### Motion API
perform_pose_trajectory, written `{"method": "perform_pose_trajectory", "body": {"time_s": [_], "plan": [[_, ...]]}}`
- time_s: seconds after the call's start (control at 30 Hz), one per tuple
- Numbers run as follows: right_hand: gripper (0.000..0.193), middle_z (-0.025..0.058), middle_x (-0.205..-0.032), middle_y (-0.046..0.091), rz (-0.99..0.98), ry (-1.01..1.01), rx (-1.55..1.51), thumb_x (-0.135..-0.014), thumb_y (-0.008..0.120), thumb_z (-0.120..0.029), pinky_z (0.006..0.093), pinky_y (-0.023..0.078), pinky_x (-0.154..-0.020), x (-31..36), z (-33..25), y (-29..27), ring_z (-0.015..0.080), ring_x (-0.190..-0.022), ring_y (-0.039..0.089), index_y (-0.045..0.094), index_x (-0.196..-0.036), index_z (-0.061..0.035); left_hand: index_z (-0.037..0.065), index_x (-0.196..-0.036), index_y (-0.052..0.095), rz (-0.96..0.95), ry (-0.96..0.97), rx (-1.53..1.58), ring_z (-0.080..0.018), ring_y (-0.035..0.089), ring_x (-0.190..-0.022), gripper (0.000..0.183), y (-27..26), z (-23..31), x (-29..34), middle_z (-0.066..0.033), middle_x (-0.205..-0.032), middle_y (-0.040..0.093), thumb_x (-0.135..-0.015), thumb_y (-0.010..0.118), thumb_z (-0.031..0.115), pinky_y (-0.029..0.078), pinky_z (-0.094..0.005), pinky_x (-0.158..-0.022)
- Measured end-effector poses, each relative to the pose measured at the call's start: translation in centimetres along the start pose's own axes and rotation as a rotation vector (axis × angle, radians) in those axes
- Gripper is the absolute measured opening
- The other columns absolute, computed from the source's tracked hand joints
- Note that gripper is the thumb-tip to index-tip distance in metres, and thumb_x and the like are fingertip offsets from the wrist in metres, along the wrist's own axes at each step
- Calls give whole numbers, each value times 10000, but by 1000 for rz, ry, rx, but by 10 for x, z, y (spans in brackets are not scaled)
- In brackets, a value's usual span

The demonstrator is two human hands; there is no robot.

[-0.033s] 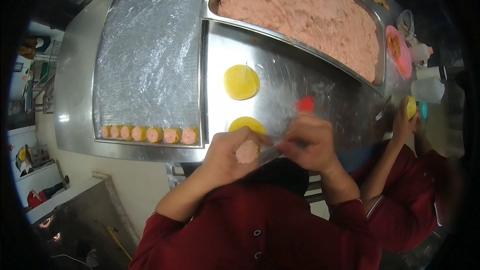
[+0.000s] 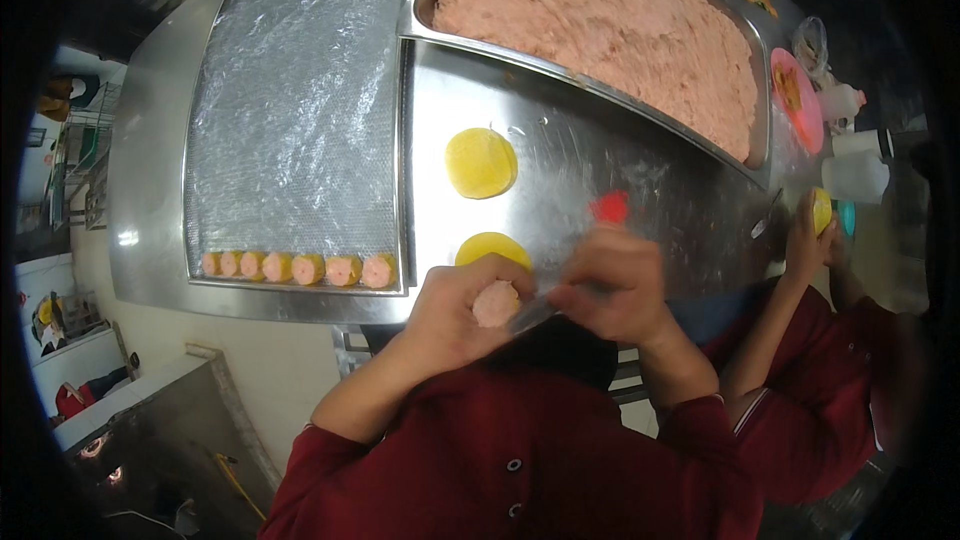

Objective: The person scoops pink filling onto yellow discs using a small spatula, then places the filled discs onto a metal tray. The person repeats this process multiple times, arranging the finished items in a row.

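Observation:
My left hand (image 2: 447, 312) is wrapped round a siu mai dumpling (image 2: 495, 304), pink minced filling facing up and a bit of yellow wrapper showing at its edge. In my right hand (image 2: 618, 283) is a thin flat spatula (image 2: 533, 313), blurred, its blade reaching to the dumpling's right side. Partly behind my left hand lies a stack of round yellow wrappers (image 2: 490, 248). Another yellow wrapper stack (image 2: 480, 162) rests farther off on the steel table. A small red thing (image 2: 609, 206), its kind unclear, lies just beyond my right hand.
Several finished dumplings (image 2: 306, 269) line the near edge of a film-covered tray (image 2: 300, 110) at left. A deep steel pan (image 2: 590, 80) of pink minced meat (image 2: 600, 30) stands at the back. At right, a co-worker's hand (image 2: 803, 248) holds a yellow item near a pink plate (image 2: 806, 120).
My right hand and the spatula have shifted very slightly left, toward the dumpling. Otherwise the scene looks the same.

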State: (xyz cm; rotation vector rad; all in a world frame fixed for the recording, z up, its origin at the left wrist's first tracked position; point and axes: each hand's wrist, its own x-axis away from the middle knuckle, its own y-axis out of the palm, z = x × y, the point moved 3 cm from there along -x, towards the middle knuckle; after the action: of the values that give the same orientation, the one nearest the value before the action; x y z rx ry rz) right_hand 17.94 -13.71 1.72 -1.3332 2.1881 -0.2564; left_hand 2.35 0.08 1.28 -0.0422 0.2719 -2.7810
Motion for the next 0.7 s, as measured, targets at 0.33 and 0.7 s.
{"method": "perform_pose_trajectory", "body": {"time_s": [0.33,0.7], "plan": [[216,43,-636,587,57,-33,76,-794,883,-200,352,413,-522,1,1,4,207,-549,566,713,-740,-77,17,-853,722,25,-11,-150,-142,683,-649,157,4,-6,6,-96,-762,722,-801,830,118,520,-285,-616],[184,61,-663,625,63,58,102,-781,878,-130,344,437,-515,4,-4,13,208,-557,588,717,-732,-57,17,-883,733,55,15,-240,-217,715,-671,204,6,-5,2,-125,-751,714,-784,849,152,548,-325,-655]]}}
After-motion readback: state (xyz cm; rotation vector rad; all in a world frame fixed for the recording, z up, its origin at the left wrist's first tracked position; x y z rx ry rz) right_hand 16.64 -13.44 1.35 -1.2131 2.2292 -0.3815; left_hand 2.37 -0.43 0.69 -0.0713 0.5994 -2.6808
